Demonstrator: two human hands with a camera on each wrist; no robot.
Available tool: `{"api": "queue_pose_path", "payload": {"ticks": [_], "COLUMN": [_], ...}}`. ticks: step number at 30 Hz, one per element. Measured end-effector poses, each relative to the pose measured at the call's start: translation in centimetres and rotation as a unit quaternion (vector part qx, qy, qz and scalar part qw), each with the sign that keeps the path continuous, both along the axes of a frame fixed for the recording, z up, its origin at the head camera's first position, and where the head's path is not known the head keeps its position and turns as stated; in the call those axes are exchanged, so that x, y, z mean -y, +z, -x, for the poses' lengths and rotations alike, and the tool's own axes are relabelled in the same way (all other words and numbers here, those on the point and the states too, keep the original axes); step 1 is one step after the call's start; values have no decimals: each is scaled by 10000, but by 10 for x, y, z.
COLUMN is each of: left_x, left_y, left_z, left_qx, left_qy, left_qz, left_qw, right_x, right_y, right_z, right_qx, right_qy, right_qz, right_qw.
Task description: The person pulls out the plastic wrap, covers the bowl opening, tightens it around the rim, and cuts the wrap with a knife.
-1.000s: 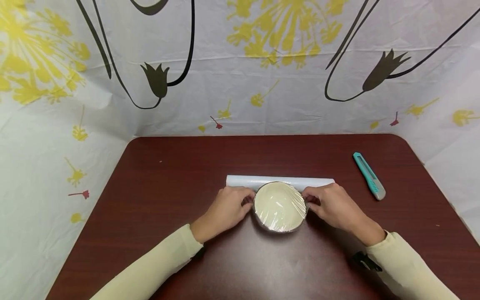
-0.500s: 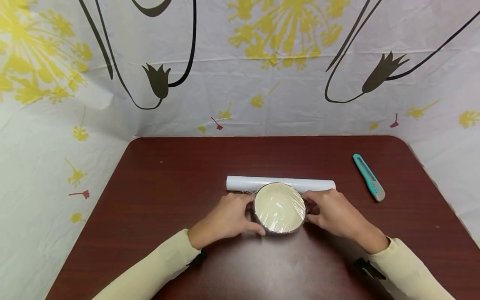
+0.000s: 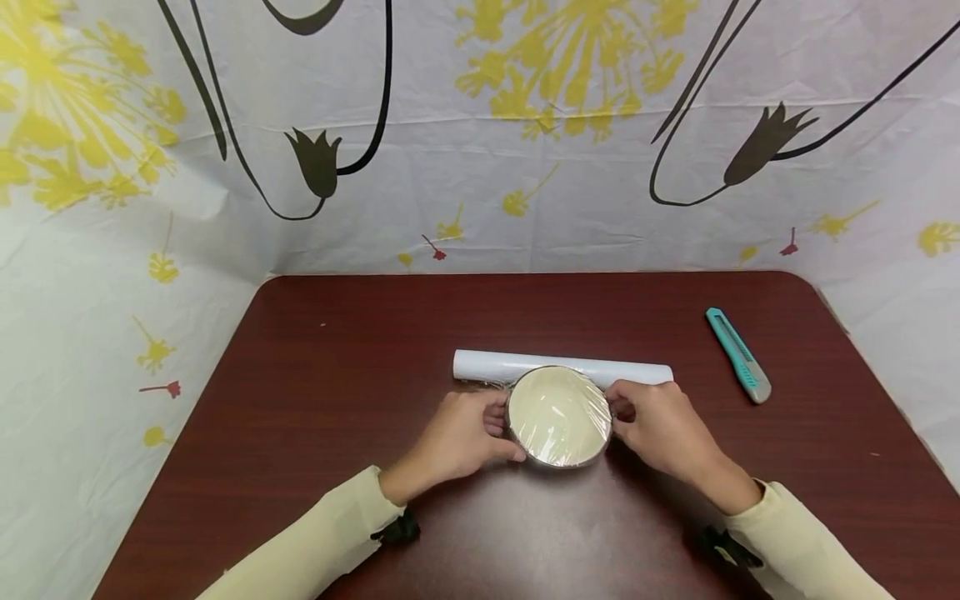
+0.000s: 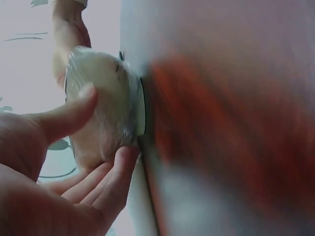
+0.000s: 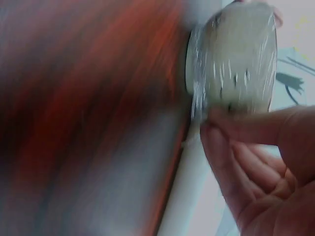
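A round cream bowl (image 3: 558,417) with a dark rim stands at the middle of the table. Clear plastic wrap (image 5: 236,69) is stretched over its mouth and clings in creases down its outside. My left hand (image 3: 461,429) holds the bowl's left side, the thumb near the front and the other fingers farther back; the left wrist view shows the thumb (image 4: 81,110) against the wrapped wall. At the right side my right hand (image 3: 663,429) pinches the plastic wrap between thumb and forefinger, close to the bowl's lower wall in the right wrist view.
A long white roll (image 3: 487,367) lies crosswise just behind the bowl, partly hidden by it and the right hand. A teal utility knife (image 3: 738,354) lies at the back right of the dark red table (image 3: 360,333). Patterned white sheeting (image 3: 420,183) rises behind and at both sides.
My left hand has gone from pinching at the bowl's back left to gripping its left side, thumb brought forward. The right hand stays at the right side, its fingers slightly shifted. The bowl stays put.
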State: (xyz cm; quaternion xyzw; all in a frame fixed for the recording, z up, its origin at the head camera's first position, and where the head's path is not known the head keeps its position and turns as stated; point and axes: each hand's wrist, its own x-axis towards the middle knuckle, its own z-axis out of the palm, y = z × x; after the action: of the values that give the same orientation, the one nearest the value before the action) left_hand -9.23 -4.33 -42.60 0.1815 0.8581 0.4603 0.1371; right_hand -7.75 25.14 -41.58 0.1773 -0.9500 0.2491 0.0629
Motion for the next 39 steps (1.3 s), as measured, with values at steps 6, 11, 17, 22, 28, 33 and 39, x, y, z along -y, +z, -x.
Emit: {"api": "queue_pose_path", "payload": {"ticks": [6, 11, 17, 22, 28, 33, 39], "left_x": [-4, -5, -3, -2, -2, 0, 1], "left_y": [-3, -4, -4, -6, -9, -9, -8], "left_z": [-6, -7, -5, -4, -3, -2, -1], "left_qx": [471, 445, 413, 503, 508, 446, 426], "left_qy": [356, 410, 409, 370, 244, 118, 66], "left_qz": [-725, -752, -718, -739, -765, -811, -787], "left_qw": [9956, 9953, 9957, 9953, 9955, 9956, 9960], "right_x": [11, 8, -2, -4, -8, -10, -10], "right_y": [-1, 2, -2, -13, -24, -27, -24], "right_z": [-9, -10, -7, -2, 4, 8, 10], "right_qx": [48, 56, 158, -442, -1257, -1537, -1617], "right_qy": [-413, -110, 584, 614, 755, 955, 1022], "right_qz": [-33, -18, 163, -92, -193, -192, -322], "right_qw": [9991, 9999, 9980, 9971, 9890, 9833, 9810]}}
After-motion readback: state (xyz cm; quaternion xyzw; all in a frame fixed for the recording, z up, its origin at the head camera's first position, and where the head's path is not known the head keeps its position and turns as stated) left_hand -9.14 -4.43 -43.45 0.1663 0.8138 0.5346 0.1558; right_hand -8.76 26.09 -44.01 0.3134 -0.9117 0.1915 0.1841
